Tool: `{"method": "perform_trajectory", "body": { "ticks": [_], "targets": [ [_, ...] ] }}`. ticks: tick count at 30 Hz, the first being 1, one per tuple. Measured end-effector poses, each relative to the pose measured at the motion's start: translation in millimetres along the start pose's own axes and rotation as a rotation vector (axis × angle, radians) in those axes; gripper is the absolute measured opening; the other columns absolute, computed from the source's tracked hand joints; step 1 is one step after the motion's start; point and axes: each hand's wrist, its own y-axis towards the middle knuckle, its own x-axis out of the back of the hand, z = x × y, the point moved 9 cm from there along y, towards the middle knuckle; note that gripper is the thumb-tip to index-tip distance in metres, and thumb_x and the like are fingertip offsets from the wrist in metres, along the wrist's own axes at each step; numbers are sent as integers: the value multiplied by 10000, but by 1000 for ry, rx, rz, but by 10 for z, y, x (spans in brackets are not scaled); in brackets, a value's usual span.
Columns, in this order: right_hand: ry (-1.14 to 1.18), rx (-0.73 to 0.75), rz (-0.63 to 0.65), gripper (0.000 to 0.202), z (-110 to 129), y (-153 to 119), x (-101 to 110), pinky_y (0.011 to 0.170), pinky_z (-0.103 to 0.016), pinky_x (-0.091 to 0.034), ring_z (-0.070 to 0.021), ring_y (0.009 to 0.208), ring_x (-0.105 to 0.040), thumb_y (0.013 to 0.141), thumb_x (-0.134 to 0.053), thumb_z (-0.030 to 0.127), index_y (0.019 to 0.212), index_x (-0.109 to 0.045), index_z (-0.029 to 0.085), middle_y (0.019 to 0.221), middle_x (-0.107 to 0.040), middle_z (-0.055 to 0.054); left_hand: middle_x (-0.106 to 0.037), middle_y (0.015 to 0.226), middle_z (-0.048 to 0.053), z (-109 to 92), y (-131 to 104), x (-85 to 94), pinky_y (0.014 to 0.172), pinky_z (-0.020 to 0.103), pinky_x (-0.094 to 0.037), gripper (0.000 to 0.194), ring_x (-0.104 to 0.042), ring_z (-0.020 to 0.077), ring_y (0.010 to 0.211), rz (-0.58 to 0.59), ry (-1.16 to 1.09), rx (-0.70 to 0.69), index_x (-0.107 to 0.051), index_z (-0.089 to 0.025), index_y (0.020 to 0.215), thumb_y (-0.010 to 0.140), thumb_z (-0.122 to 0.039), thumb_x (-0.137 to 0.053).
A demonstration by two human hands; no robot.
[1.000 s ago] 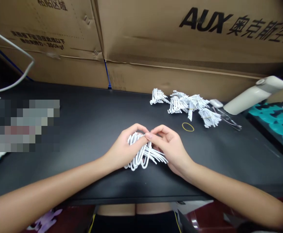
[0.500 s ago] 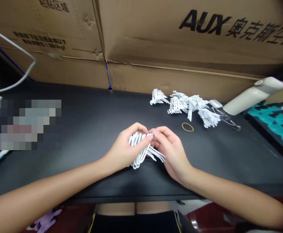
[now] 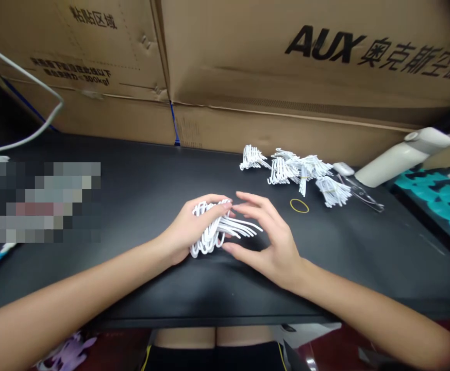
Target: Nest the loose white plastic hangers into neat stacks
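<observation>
A bundle of white hooks with long thin stems is gripped by my left hand, the thumb laid across its top. Their curved ends face down and left, while the straight stems fan out to the right. Around those stem ends my right hand is spread, thumb low and fingers high, with nothing held in it. Its fingertips come close to the left thumb; whether they touch the bundle I cannot tell. A yellow rubber band lies on the black table, to the right of and beyond my right hand.
Several bundles of similar white hooks lie at the back right; one bundle has a band around it. Beside them are a white bottle on its side and a teal-and-black mat. Large cardboard boxes stand behind.
My right hand has let go of the bundle and opened, its thumb moving down away from its fingers. My left hand has shifted slightly left and up with the hooks.
</observation>
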Motion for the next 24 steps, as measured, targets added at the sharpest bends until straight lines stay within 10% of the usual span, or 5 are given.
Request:
{"method": "perform_trajectory", "body": {
  "ticks": [11,24],
  "targets": [
    [-227,423,-56,118,329,-46,37,633,-268,-564,-149,676,-643,794,-658,122,849,-709,213,768,-683,-41,-648,760,17,60,-64,-176,519,223,-527,322,-605,113,569,176,-177,61,-606,-159,924,738,-394,-723],
    [-239,578,-54,247,407,-150,26,720,-285,-601,-142,730,-662,787,-630,31,947,-697,207,819,-678,-40,-719,867,57,102,-62,-200,639,223,-503,297,-664,159,739,264,-218,121,-659,-165,960,732,-337,-744]
  ]
}}
